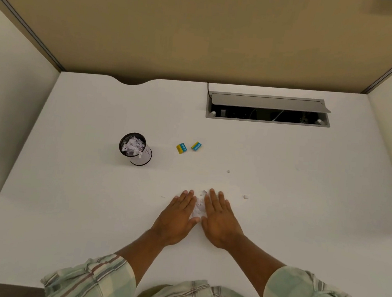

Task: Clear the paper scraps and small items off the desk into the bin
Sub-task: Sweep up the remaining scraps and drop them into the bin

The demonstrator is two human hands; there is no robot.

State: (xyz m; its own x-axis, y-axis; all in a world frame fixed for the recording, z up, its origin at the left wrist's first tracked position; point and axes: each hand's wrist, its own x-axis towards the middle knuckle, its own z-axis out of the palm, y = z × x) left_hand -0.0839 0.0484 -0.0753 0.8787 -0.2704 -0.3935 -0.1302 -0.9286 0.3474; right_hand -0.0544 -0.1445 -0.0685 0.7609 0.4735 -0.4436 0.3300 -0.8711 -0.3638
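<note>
Head view: left hand (179,215), right hand (220,220) flank scraps (199,206).

Head view, steeply down over desk (280,204)

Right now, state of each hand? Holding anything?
Left hand: open, flat on the desk, pressed against the paper scraps, not gripping.
Right hand: open, flat, on the scraps' other side, not gripping.

White paper scraps (198,208) heaped mid-desk; round black mesh bin (135,149) upright, scrap-filled, far left.
</note>
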